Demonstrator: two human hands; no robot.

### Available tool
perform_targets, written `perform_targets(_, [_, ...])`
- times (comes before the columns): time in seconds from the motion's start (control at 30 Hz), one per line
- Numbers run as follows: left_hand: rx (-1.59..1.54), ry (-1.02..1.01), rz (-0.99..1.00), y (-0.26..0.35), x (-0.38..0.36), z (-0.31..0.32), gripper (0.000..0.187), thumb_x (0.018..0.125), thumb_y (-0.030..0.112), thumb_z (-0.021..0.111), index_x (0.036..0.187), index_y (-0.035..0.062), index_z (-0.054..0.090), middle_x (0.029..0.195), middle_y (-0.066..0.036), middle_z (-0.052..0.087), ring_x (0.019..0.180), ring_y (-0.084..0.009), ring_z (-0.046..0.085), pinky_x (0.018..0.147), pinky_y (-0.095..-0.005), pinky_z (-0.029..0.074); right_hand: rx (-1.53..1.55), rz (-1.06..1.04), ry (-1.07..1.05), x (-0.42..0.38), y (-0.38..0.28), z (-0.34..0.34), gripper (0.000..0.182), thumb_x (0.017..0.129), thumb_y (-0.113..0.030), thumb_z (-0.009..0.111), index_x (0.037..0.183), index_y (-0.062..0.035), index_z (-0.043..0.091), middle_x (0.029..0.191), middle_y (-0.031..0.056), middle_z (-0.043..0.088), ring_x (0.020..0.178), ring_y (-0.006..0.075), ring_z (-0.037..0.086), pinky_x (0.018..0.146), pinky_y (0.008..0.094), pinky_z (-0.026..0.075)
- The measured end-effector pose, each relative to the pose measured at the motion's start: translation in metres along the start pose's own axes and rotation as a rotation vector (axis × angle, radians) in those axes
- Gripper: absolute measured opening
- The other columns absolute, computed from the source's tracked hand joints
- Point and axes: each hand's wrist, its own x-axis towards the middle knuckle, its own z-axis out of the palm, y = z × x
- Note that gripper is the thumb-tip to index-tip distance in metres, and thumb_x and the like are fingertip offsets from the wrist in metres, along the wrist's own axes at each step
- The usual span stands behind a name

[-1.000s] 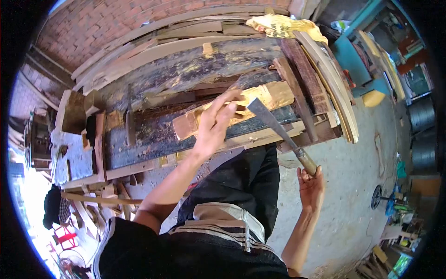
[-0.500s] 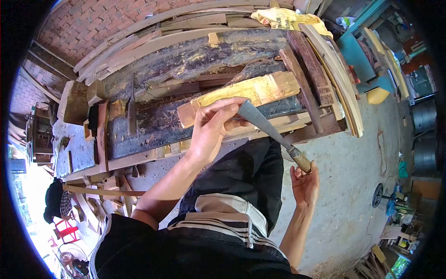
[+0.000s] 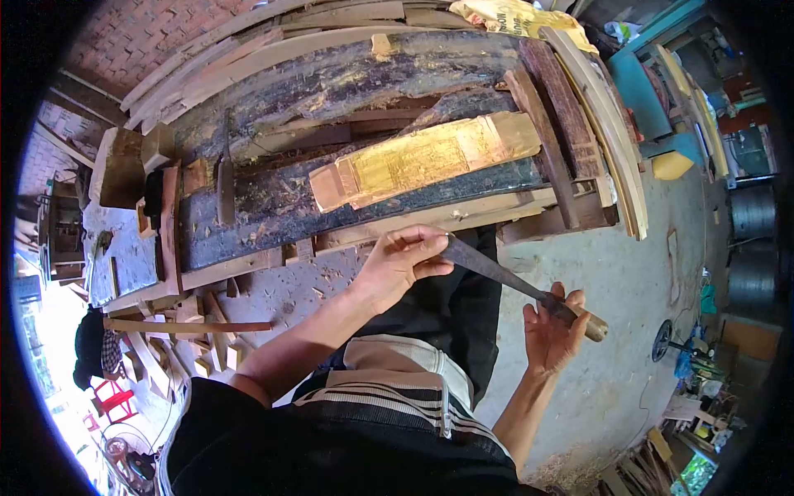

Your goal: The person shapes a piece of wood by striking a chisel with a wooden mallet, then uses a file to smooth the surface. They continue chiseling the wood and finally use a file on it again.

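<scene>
Across my lap area hangs a chisel (image 3: 504,276) with a flat metal blade and a wooden handle. My left hand (image 3: 403,269) pinches the wide blade end between thumb and fingers. Around the ferrule and handle, the fingers of my right hand (image 3: 554,331) are curled, with the handle's end sticking out to the right. Beyond the chisel, a carved yellowish wood block (image 3: 422,161) lies at a slant on the dark workbench (image 3: 273,207), touched by neither hand.
A long narrow wood piece (image 3: 542,136) lies on the bench's right part, beside stacked boards (image 3: 591,124). Wood blocks (image 3: 120,169) stand at the left end. Offcuts (image 3: 219,339) lie on the floor at left. A fan (image 3: 662,341) stands at right.
Both hands and the chisel have moved down in view, away from the wood block. My right hand has shifted up the handle towards the blade, and the blade has turned.
</scene>
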Motion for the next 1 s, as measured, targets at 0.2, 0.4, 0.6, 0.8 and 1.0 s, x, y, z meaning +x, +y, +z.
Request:
perform_targets(0.2, [-0.445, 0.000, -0.218, -0.009, 0.003, -0.017, 0.013, 0.095, 0.014, 0.069, 0.106, 0.0063, 0.070, 0.098, -0.004, 0.069, 0.085, -0.0180, 0.070, 0.083, -0.0324, 0.062, -0.407, -0.004, -0.104, 0.008, -0.010, 0.029, 0.032, 0.085, -0.031, 0.073, 0.098, -0.0081, 0.055, 0.107, 0.0100, 0.045, 0.104, 0.0229, 0.053, 0.080, 0.0402, 0.053])
perform_targets(0.4, [-0.576, 0.035, -0.220, -0.006, -0.003, -0.018, 0.015, 0.099, 0.017, 0.063, 0.107, 0.0064, 0.067, 0.098, -0.005, 0.069, 0.088, -0.0181, 0.070, 0.087, -0.0336, 0.061, -0.475, -0.006, -0.225, 0.024, -0.007, 0.045, 0.029, 0.085, -0.028, 0.071, 0.098, -0.0065, 0.055, 0.110, 0.0104, 0.045, 0.103, 0.0239, 0.053, 0.082, 0.0410, 0.053])
perform_targets(0.6, [-0.703, 0.053, -0.238, -0.005, -0.002, -0.016, 0.015, 0.100, 0.020, 0.061, 0.105, 0.0066, 0.066, 0.098, -0.004, 0.068, 0.087, -0.0174, 0.069, 0.089, -0.0344, 0.061, -0.455, -0.033, -0.151, 0.023, 0.002, 0.051, 0.038, 0.087, -0.033, 0.073, 0.103, -0.0008, 0.060, 0.108, 0.0118, 0.046, 0.094, 0.0251, 0.060, 0.074, 0.0450, 0.056])
perform_targets(0.8, [-0.749, 0.088, -0.264, -0.009, 0.000, -0.024, 0.016, 0.100, 0.022, 0.060, 0.103, 0.0079, 0.065, 0.096, -0.002, 0.067, 0.087, -0.0163, 0.067, 0.090, -0.0360, 0.060, -0.470, 0.135, -0.014, 0.015, 0.000, 0.054, 0.036, 0.094, -0.029, 0.064, 0.109, 0.0030, 0.059, 0.116, 0.0144, 0.049, 0.087, 0.0231, 0.064, 0.068, 0.0396, 0.058])
perform_targets(1.0, [-0.660, 0.099, -0.303, -0.016, -0.007, -0.033, 0.017, 0.101, 0.023, 0.058, 0.105, 0.0086, 0.065, 0.095, -0.001, 0.067, 0.086, -0.0161, 0.067, 0.088, -0.0373, 0.060, -0.567, 0.115, -0.009, 0.019, 0.000, 0.058, 0.029, 0.090, -0.019, 0.063, 0.105, 0.0049, 0.060, 0.111, 0.0144, 0.050, 0.084, 0.0224, 0.063, 0.067, 0.0382, 0.058])
